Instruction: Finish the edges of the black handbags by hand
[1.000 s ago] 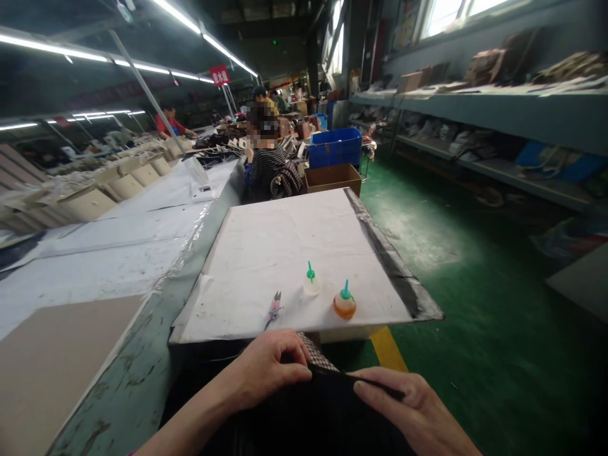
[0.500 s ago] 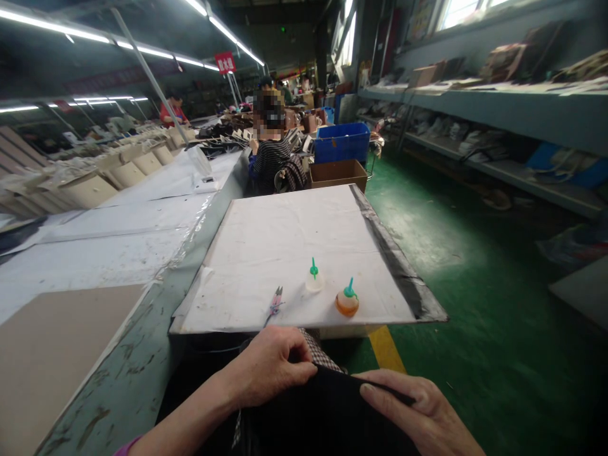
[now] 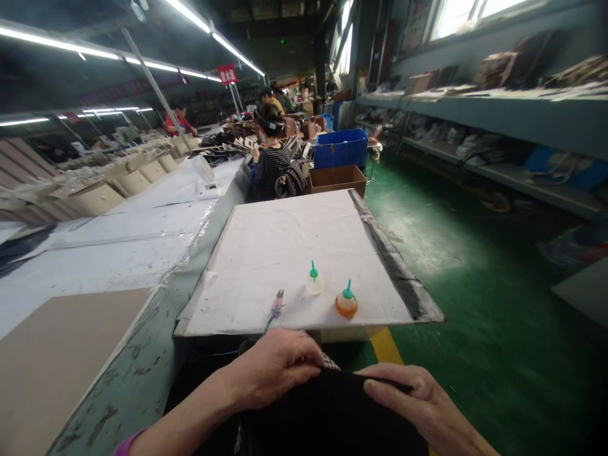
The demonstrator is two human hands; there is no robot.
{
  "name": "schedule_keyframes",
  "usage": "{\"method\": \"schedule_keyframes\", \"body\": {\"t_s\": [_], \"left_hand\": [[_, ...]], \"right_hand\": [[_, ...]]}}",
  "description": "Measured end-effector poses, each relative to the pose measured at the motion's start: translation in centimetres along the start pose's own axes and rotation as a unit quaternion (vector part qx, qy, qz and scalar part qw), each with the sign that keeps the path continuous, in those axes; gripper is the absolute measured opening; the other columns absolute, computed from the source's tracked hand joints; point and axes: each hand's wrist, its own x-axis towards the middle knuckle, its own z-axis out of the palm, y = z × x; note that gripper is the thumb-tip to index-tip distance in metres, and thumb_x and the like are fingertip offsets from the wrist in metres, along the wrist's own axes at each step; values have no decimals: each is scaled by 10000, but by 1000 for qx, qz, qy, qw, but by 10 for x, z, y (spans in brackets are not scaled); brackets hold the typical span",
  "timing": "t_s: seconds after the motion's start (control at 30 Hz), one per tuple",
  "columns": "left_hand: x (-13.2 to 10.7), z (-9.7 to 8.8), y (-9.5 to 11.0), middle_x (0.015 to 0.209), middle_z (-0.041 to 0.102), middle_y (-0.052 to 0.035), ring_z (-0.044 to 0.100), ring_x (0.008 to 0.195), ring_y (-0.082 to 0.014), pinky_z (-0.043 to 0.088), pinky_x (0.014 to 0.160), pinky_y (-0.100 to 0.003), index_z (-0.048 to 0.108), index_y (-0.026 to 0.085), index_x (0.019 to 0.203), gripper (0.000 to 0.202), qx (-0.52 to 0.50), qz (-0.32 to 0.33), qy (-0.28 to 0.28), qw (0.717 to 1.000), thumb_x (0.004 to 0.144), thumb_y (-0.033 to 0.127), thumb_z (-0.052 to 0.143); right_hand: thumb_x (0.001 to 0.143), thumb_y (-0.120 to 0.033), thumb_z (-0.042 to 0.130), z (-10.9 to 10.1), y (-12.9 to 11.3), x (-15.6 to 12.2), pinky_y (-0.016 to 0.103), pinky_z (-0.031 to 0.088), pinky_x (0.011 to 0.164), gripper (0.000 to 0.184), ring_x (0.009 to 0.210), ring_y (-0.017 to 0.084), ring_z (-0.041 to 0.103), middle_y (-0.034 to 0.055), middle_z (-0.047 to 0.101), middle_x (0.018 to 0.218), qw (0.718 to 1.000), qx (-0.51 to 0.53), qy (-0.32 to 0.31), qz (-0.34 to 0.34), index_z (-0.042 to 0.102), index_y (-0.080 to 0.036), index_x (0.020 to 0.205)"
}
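A black piece of material [image 3: 337,411], perhaps cloth or leather, stretches between my two hands over my lap. My left hand [image 3: 280,367] pinches its upper edge, thumb and fingers closed. Further right along the same edge, my right hand [image 3: 408,392] grips it with the thumb on the near side and fingers behind. Beyond the hands, on a white-covered table [image 3: 285,234], lie small thread snips [image 3: 277,304]. A clear squeeze bottle [image 3: 314,282] with a green nozzle and a round bottle [image 3: 346,305] of amber liquid stand to their right.
A long bench [image 3: 137,253] runs along the left, carrying a beige board [image 3: 71,342] and rows of beige bag pieces [image 3: 137,180]. Ahead sits a co-worker [image 3: 270,158] beside a cardboard box [image 3: 337,179] and a blue bin [image 3: 341,147]. Shelving [image 3: 498,120] lines the right wall.
My left fingers have closed down more over the black edge and shifted slightly right. The right hand keeps its grip nearly in place. The camera view has tilted slightly.
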Motion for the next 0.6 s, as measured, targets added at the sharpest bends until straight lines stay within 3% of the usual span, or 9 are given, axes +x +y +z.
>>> {"method": "schedule_keyframes", "body": {"t_s": [0.1, 0.2, 0.27, 0.33, 0.4, 0.5, 0.6], "left_hand": [[2, 1, 5, 857, 702, -6, 628, 802, -158, 436, 737, -219, 745, 186, 853, 159, 31, 4, -4, 1000, 830, 106, 610], [4, 5, 9, 795, 682, 6, 610, 757, -157, 430, 692, -224, 729, 181, 825, 147, 13, -23, 12, 1000, 799, 100, 609], [4, 7, 10, 762, 656, 21, 580, 719, -152, 410, 635, -225, 683, 183, 820, 100, -8, -34, 41, 999, 773, 117, 626], [3, 8, 7, 758, 645, 29, 567, 705, -153, 394, 605, -230, 622, 190, 841, 106, -36, -41, 69, 996, 752, 140, 651], [-1, 5, 1, 786, 656, 25, 580, 724, -158, 405, 616, -235, 586, 194, 880, 156, -85, -44, 65, 993, 753, 168, 674], [-12, -7, -14, 863, 676, 12, 602, 806, -171, 447, 699, -253, 607, 188, 939, 249, -155, -47, 15, 987, 734, 211, 746], [-24, -19, -27, 945, 685, 4, 599, 892, -188, 448, 784, -271, 649, 184, 969, 355, -126, -65, 33, 989, 656, 180, 816]], "right_hand": [[916, -449, 559, -7, -7, 4, 347, 572, 802, 338, 927, 295, 724, 65, 793, 984, 988, -146, 0, -52, 794, -223, 1007], [846, -274, 608, 5, -21, 9, 552, 471, 1011, 370, 1190, 392, 614, 143, 678, 1297, 918, -359, 76, -154, 717, -208, 1194], [831, -203, 611, 24, -31, 14, 531, 518, 956, 503, 1156, 377, 643, 183, 662, 1306, 892, -406, 81, -180, 599, -170, 1333], [863, -159, 584, 44, -36, 20, 398, 583, 785, 461, 960, 319, 734, 156, 758, 1106, 894, -408, 57, -176, 566, -146, 1324], [888, -137, 565, 58, -35, 26, 320, 552, 659, 342, 811, 280, 758, 87, 792, 921, 900, -396, 50, -174, 600, -160, 1227], [907, -174, 579, 62, -26, 32, 312, 521, 684, 241, 836, 258, 754, 27, 791, 942, 907, -368, 67, -191, 643, -236, 1132], [906, -226, 600, 53, -16, 36, 340, 516, 732, 230, 861, 257, 750, -1, 791, 965, 916, -352, 87, -173, 674, -292, 1114]]}}
